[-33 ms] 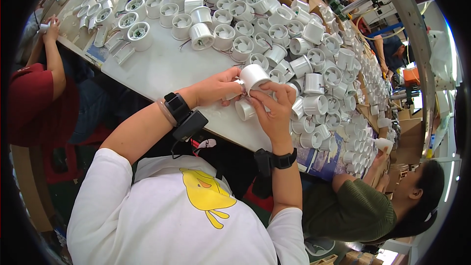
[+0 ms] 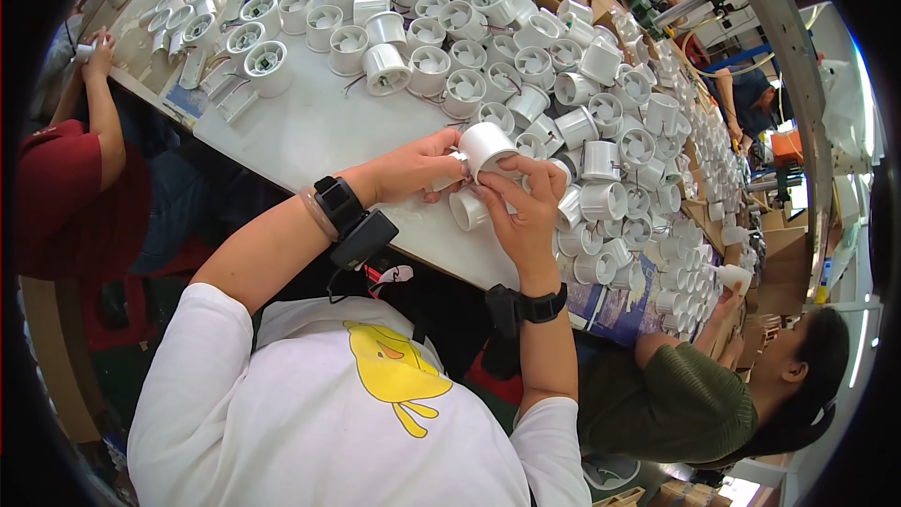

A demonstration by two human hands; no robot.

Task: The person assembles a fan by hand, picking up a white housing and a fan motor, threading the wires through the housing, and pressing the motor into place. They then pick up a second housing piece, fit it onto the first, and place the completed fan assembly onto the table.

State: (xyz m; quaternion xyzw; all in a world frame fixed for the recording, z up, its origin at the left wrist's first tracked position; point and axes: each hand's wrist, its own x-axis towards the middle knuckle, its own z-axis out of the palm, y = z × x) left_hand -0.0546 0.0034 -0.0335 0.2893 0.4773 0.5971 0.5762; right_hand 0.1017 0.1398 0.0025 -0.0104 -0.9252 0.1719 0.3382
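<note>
Over the near edge of the worktable, a white cylindrical fan housing (image 2: pixel 488 145) is tilted between my two hands. My left hand (image 2: pixel 427 166) is closed at its left side, its thumb and fingers around a small white part beside the housing. Whether that part is joined to the housing, I cannot tell. From the right, my right hand (image 2: pixel 528 197) grips the lower right rim with thumb and fingers. Just below the held piece lies another white housing (image 2: pixel 467 210), partly covered by my fingers. The inside of the held housing is hidden.
Many white fan housings (image 2: pixel 601 158) with thin wires are heaped to the right and behind. Several with green circuit boards (image 2: pixel 267 69) stand at the far left of the pale worktable (image 2: pixel 291 136). Co-workers sit at the left (image 2: pixel 70 192) and right (image 2: pixel 676 394).
</note>
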